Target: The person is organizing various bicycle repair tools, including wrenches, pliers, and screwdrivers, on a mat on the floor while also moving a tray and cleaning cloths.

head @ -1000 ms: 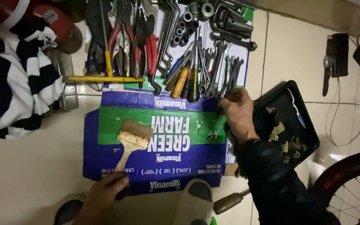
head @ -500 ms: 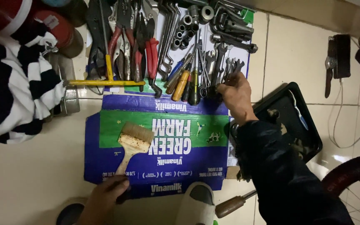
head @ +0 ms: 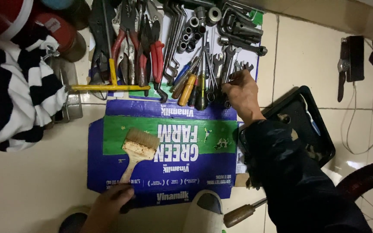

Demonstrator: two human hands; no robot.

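My left hand (head: 109,206) is at the bottom edge, closed around the end of the handle of a wooden paintbrush (head: 140,146). The brush lies on a flattened blue and green cardboard box (head: 173,172) on the tiled floor. My right hand (head: 241,92), in a dark sleeve, reaches past the top edge of the cardboard. Its fingertips rest on a row of steel wrenches (head: 229,64). Whether it grips one I cannot tell. Screwdrivers (head: 191,88) with orange and dark handles lie just left of that hand.
Red-handled pliers (head: 152,47), sockets (head: 191,30) and a yellow T-handle tool (head: 109,87) lie beyond the cardboard. A black tray (head: 320,142) sits to the right, a bicycle wheel (head: 368,181) at bottom right, striped cloth (head: 9,99) and a metal can (head: 72,105) to the left. A wooden-handled tool (head: 242,213) lies near a shoe (head: 203,211).
My right hand has moved up and left, from the cardboard's top right corner onto the wrenches. My left hand stays at the brush handle.
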